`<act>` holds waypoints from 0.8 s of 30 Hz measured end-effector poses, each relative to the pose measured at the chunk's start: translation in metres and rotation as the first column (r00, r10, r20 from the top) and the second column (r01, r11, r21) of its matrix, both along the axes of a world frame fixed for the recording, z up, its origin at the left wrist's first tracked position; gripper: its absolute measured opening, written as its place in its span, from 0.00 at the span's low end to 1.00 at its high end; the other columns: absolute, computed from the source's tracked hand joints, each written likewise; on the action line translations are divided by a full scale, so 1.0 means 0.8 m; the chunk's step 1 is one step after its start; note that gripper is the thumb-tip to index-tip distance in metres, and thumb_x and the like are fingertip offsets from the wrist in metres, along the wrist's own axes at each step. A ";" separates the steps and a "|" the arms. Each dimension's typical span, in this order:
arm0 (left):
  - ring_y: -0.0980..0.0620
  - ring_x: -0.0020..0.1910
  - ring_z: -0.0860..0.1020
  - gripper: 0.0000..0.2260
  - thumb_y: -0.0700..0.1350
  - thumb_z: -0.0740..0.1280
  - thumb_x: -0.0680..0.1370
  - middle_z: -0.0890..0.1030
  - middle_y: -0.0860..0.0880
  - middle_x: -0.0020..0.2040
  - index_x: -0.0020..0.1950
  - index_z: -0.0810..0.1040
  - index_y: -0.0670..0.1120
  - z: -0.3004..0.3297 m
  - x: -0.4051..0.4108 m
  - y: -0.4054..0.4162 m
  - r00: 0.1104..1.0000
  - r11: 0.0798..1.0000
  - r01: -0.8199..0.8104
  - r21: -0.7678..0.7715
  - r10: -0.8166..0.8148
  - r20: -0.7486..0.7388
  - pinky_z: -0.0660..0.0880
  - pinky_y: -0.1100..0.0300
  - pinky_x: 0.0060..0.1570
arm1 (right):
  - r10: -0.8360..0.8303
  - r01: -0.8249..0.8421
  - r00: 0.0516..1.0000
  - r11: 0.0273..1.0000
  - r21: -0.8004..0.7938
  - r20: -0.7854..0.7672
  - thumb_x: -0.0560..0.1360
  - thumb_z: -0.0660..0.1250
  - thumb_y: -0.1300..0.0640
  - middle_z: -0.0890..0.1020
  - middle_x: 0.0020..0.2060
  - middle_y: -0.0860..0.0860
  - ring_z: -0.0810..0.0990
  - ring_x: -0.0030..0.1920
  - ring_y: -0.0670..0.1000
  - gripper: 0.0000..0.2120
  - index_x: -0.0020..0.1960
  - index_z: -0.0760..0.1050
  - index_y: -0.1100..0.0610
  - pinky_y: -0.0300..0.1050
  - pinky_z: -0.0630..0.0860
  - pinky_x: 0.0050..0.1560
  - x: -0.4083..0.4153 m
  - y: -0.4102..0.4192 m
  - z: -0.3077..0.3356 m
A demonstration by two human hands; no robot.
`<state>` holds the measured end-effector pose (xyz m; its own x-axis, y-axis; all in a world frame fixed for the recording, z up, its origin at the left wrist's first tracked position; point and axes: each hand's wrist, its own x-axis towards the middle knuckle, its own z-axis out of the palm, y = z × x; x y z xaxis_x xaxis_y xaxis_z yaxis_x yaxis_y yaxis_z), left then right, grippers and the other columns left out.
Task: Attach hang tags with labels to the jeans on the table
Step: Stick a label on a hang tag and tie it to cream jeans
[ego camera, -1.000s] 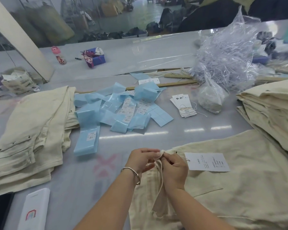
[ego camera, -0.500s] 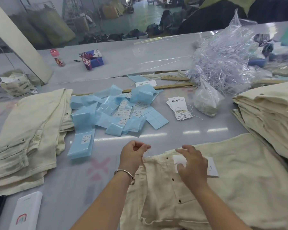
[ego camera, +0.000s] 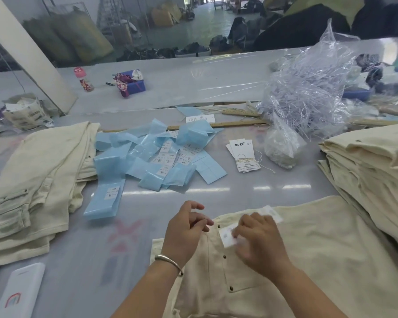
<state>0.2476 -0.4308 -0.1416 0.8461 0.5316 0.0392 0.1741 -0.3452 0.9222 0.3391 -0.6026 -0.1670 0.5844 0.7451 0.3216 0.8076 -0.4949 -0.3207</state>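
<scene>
Now lying flatter on the cream jeans (ego camera: 319, 249) than half a second ago, blurred with motion: white hang tag (ego camera: 228, 234), at the waistband near the button fly. Right hand (ego camera: 260, 244) pressing over it, grip unclear. Left hand (ego camera: 185, 230) hovering beside, loosely curled, holding nothing visible.

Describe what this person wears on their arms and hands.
Both forearms are bare, with no sleeves in view and no gloves. The left hand has a plain, smooth silver-coloured bangle at the wrist. The right hand shows no jewellery or watch, though it is motion-blurred.
</scene>
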 end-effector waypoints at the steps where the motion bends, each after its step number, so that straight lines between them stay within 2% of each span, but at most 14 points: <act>1: 0.55 0.35 0.83 0.10 0.32 0.66 0.76 0.85 0.54 0.37 0.48 0.74 0.47 -0.002 -0.003 -0.002 1.000 1.000 -0.001 -0.015 0.001 -0.011 0.76 0.67 0.43 | 0.003 -0.013 0.995 0.995 -0.098 -0.104 0.63 0.71 0.50 0.78 0.38 0.43 0.77 0.43 0.50 0.07 0.40 0.81 0.49 0.44 0.64 0.48 -0.004 -0.004 -0.011; 3: 0.52 0.35 0.84 0.10 0.32 0.69 0.74 0.85 0.52 0.36 0.43 0.77 0.47 -0.005 -0.006 -0.007 1.000 0.998 0.002 -0.070 -0.004 -0.029 0.78 0.64 0.42 | -0.046 0.006 0.957 0.990 -0.142 -0.285 0.68 0.65 0.40 0.79 0.43 0.40 0.75 0.50 0.46 0.14 0.46 0.81 0.47 0.43 0.61 0.53 -0.011 -0.008 -0.031; 7: 0.55 0.33 0.82 0.12 0.33 0.71 0.73 0.84 0.53 0.33 0.37 0.79 0.50 -0.010 -0.007 -0.015 0.999 1.000 0.008 -0.001 -0.008 -0.043 0.75 0.69 0.39 | -0.090 0.061 0.951 0.992 -0.106 -0.296 0.72 0.67 0.42 0.78 0.45 0.39 0.74 0.52 0.44 0.12 0.53 0.79 0.43 0.43 0.57 0.53 -0.007 0.009 -0.044; 10: 0.59 0.33 0.80 0.10 0.34 0.70 0.74 0.83 0.54 0.33 0.39 0.79 0.49 -0.011 -0.006 -0.019 0.999 0.996 0.020 0.092 -0.016 -0.043 0.73 0.72 0.39 | -0.113 0.081 0.948 0.990 -0.119 -0.297 0.75 0.65 0.44 0.73 0.41 0.39 0.74 0.51 0.43 0.07 0.49 0.79 0.44 0.42 0.53 0.50 -0.005 0.022 -0.044; 14: 0.61 0.35 0.79 0.10 0.35 0.68 0.76 0.82 0.55 0.33 0.39 0.77 0.49 -0.014 -0.007 -0.023 0.996 0.989 0.042 0.142 -0.031 -0.079 0.73 0.71 0.40 | -0.105 0.065 0.956 0.986 -0.153 -0.273 0.76 0.64 0.49 0.76 0.42 0.40 0.73 0.50 0.44 0.05 0.45 0.78 0.47 0.42 0.55 0.50 -0.001 0.032 -0.041; 16: 0.60 0.35 0.78 0.09 0.36 0.68 0.76 0.81 0.57 0.33 0.39 0.77 0.48 -0.015 -0.008 -0.024 0.994 0.986 0.055 0.155 -0.040 -0.102 0.74 0.67 0.41 | -0.090 0.092 0.930 0.996 -0.011 -0.355 0.74 0.67 0.54 0.76 0.38 0.41 0.74 0.45 0.45 0.04 0.41 0.77 0.51 0.44 0.61 0.50 0.001 0.032 -0.035; 18: 0.59 0.35 0.78 0.09 0.38 0.68 0.77 0.80 0.57 0.32 0.38 0.76 0.48 -0.016 -0.008 -0.025 0.993 0.983 0.056 0.175 -0.036 -0.113 0.74 0.64 0.41 | -0.016 0.166 0.800 0.966 0.196 -0.600 0.71 0.70 0.61 0.78 0.34 0.43 0.75 0.39 0.47 0.06 0.37 0.77 0.55 0.45 0.69 0.45 0.003 0.029 -0.024; 20: 0.58 0.34 0.77 0.10 0.39 0.68 0.77 0.79 0.57 0.31 0.37 0.75 0.50 -0.015 -0.006 -0.027 0.993 0.979 0.040 0.198 -0.018 -0.113 0.73 0.63 0.40 | 0.127 0.230 0.597 0.919 0.321 -0.792 0.71 0.71 0.65 0.80 0.33 0.45 0.76 0.37 0.47 0.07 0.37 0.78 0.56 0.43 0.71 0.40 0.004 0.024 -0.010; 22: 0.55 0.33 0.76 0.09 0.40 0.68 0.77 0.77 0.56 0.30 0.37 0.76 0.48 -0.015 -0.005 -0.028 0.995 0.979 0.029 0.204 -0.008 -0.103 0.73 0.59 0.39 | 0.222 0.243 0.451 0.902 0.358 -0.865 0.73 0.70 0.65 0.80 0.34 0.48 0.75 0.37 0.48 0.07 0.37 0.79 0.56 0.43 0.70 0.42 0.005 0.021 -0.001; 24: 0.55 0.33 0.75 0.08 0.40 0.69 0.77 0.77 0.56 0.30 0.38 0.77 0.47 -0.014 -0.004 -0.030 0.996 0.979 0.031 0.200 -0.014 -0.084 0.72 0.58 0.39 | 0.268 0.248 0.374 0.893 0.375 -0.888 0.74 0.70 0.64 0.79 0.35 0.51 0.75 0.38 0.49 0.06 0.39 0.79 0.57 0.45 0.70 0.43 0.007 0.019 0.006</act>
<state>0.2447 -0.4546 -0.1524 0.8624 0.5008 0.0738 0.2359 -0.5267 0.8167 0.3443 -0.5875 -0.1626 0.6910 0.7064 -0.1534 -0.1070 -0.1099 -0.9882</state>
